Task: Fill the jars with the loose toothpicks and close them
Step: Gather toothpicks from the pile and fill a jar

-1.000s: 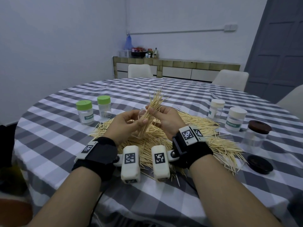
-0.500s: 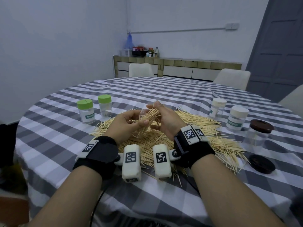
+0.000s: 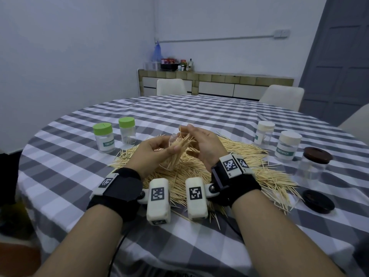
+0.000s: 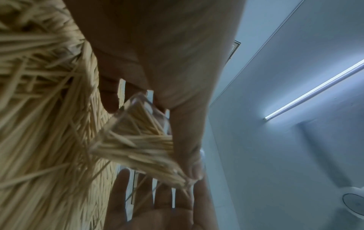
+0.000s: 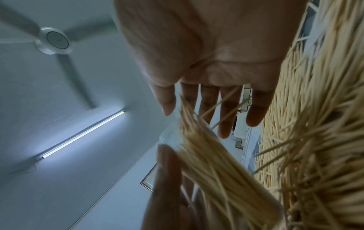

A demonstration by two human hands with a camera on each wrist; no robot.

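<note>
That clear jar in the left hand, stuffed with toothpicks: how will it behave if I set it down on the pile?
The clear jar is open and tilted, toothpicks poking past its mouth, so they would probably spill. It looks light and smooth, likely slippery. The loose pile is uneven, so it may tip there; bare tablecloth seems safer.

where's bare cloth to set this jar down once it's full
Bare checked tablecloth lies left of the toothpick pile, in front of the green-lidded jars, and across the far side beyond both hands. The right is crowded: white-lidded jars, brown-lidded jar, loose brown lid, stray toothpicks.
</note>
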